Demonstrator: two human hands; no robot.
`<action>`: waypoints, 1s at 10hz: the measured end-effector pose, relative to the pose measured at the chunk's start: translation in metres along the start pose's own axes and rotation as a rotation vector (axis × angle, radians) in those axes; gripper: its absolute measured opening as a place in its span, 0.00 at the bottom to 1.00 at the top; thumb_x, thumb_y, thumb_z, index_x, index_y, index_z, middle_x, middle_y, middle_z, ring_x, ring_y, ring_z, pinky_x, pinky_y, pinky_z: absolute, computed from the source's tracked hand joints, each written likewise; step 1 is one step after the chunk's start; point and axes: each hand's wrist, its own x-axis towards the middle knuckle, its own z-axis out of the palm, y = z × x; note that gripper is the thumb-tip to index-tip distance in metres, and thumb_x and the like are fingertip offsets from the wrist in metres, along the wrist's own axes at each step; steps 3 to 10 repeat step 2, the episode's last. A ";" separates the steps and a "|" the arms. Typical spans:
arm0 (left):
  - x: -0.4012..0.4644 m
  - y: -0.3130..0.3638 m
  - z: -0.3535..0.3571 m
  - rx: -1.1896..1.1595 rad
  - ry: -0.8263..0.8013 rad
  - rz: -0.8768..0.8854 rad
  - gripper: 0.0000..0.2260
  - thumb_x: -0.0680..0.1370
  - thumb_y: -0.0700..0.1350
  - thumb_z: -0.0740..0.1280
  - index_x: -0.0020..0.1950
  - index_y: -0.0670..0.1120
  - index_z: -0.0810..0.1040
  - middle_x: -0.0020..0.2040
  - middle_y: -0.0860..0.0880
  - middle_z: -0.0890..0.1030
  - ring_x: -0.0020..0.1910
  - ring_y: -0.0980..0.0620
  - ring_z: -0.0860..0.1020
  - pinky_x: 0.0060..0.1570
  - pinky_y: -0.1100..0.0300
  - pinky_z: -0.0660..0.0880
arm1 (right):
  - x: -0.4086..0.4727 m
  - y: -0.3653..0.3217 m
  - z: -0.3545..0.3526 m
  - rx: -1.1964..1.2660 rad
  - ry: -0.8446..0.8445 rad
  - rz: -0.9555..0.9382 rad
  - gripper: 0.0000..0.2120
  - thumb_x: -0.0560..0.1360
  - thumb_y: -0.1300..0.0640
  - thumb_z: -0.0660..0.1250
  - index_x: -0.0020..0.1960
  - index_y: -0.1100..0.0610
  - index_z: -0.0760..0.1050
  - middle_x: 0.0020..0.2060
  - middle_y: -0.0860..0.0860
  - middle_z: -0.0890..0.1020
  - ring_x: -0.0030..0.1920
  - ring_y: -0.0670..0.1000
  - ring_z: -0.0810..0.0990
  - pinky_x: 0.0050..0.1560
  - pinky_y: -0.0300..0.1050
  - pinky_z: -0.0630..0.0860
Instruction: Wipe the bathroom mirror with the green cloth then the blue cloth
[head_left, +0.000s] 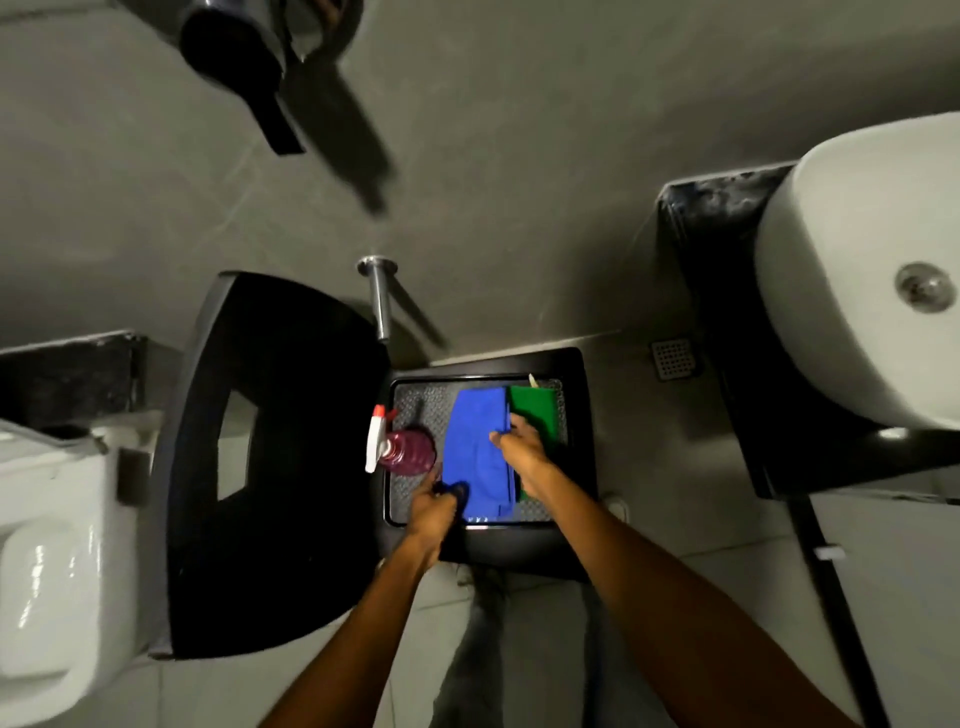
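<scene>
Both hands: left hand (434, 506), right hand (522, 447) fingers pinching blue cloth (480, 447).

On the black stool (576, 374), the blue cloth (475, 457) lies just left of the green cloth (535, 410). The left hand (434, 506) pinches the blue cloth's near corner; the right hand (522, 449) presses its right edge. A spray bottle (402, 449) stands left of the blue cloth.

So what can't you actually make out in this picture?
- Mirror: not in the head view at all.
- Green cloth: partly hidden under the right hand and blue cloth.
- Left hand: its fingertips sit at the blue cloth's corner; whether they pinch it is unclear.
- Spray bottle: label unreadable, dim.
- Dark object at top: blurred, cut by the edge.
</scene>
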 end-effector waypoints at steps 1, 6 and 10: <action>0.004 -0.001 -0.001 0.448 0.042 0.023 0.22 0.81 0.41 0.66 0.75 0.37 0.71 0.68 0.37 0.79 0.63 0.42 0.79 0.55 0.64 0.73 | 0.000 0.004 -0.002 -0.151 0.005 0.024 0.25 0.81 0.61 0.61 0.76 0.63 0.62 0.72 0.61 0.73 0.68 0.58 0.74 0.67 0.46 0.70; -0.017 0.018 0.004 0.692 -0.032 0.248 0.30 0.83 0.49 0.62 0.83 0.42 0.58 0.84 0.41 0.58 0.84 0.41 0.54 0.80 0.55 0.55 | -0.030 -0.004 -0.027 -0.419 0.099 -0.137 0.28 0.82 0.53 0.59 0.80 0.57 0.57 0.79 0.58 0.62 0.77 0.59 0.64 0.75 0.49 0.63; -0.017 0.018 0.004 0.692 -0.032 0.248 0.30 0.83 0.49 0.62 0.83 0.42 0.58 0.84 0.41 0.58 0.84 0.41 0.54 0.80 0.55 0.55 | -0.030 -0.004 -0.027 -0.419 0.099 -0.137 0.28 0.82 0.53 0.59 0.80 0.57 0.57 0.79 0.58 0.62 0.77 0.59 0.64 0.75 0.49 0.63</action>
